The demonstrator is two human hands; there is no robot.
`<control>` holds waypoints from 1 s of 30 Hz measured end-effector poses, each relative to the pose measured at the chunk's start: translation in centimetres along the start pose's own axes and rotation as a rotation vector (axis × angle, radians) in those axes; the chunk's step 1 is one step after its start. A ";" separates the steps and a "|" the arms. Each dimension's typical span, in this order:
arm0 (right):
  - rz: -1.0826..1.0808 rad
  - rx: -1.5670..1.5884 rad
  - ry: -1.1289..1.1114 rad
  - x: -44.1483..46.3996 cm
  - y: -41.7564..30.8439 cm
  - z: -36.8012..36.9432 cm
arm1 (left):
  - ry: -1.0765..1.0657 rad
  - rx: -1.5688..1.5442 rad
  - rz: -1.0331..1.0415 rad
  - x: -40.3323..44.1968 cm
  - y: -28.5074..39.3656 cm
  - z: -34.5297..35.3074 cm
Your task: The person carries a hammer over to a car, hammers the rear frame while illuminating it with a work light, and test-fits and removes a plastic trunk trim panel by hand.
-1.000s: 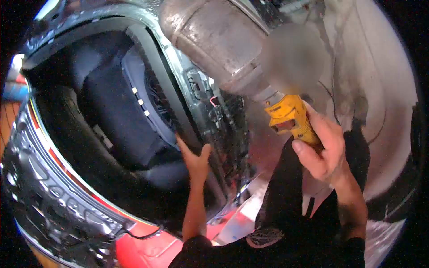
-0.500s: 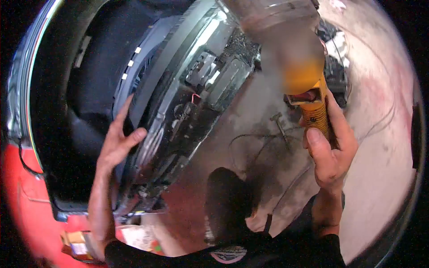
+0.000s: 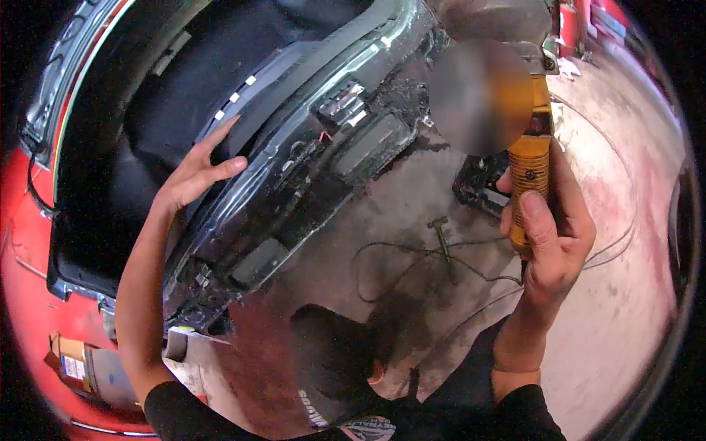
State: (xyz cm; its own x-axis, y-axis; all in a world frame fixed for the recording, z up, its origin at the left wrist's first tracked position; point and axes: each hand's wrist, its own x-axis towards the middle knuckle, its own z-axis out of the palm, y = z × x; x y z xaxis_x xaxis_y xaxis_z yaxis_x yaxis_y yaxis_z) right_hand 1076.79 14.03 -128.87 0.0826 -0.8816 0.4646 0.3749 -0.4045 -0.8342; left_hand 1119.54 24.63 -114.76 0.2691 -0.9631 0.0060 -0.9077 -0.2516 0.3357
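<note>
My left hand lies with its fingers spread on the dark rear edge of a car's open boot. Below that edge, the car's stripped rear panel shows bare metal and dark, dirty fittings. On the right, my right hand is wrapped round the ribbed yellow handle of a work lamp, held upright. The lamp has a metal hood at its top, and a blurred patch hides part of its head.
A hammer lies on the stained floor, crossed by a dark cable. Dark parts rest behind the lamp. An opened cardboard box is at lower left, and a person's dark-capped head shows at the bottom.
The view has shifted, so the car and hammer appear in new places. My left hand remains on the boot edge. The lamp stays in my right hand and now appears slightly further right.
</note>
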 end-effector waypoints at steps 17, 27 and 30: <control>-0.005 0.027 -0.057 -0.2 0.8 0.4 | -0.059 0.159 0.006 -0.1 -0.6 0.0; 0.016 -0.002 -0.012 0.2 -1.0 2.6 | -0.066 0.161 0.010 -0.2 -0.7 -0.1; 0.009 -0.038 -0.036 -0.2 -0.3 2.9 | -0.068 0.173 0.000 -0.1 -1.4 0.0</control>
State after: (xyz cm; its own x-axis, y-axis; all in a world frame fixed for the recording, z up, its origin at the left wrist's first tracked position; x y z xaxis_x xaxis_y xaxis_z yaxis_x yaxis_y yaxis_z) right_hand 1079.29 15.08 -127.87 0.1195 -0.8761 0.4671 0.3384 -0.4063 -0.8487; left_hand 1120.75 25.11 -115.24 0.2524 -0.9658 -0.0594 -0.9510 -0.2589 0.1689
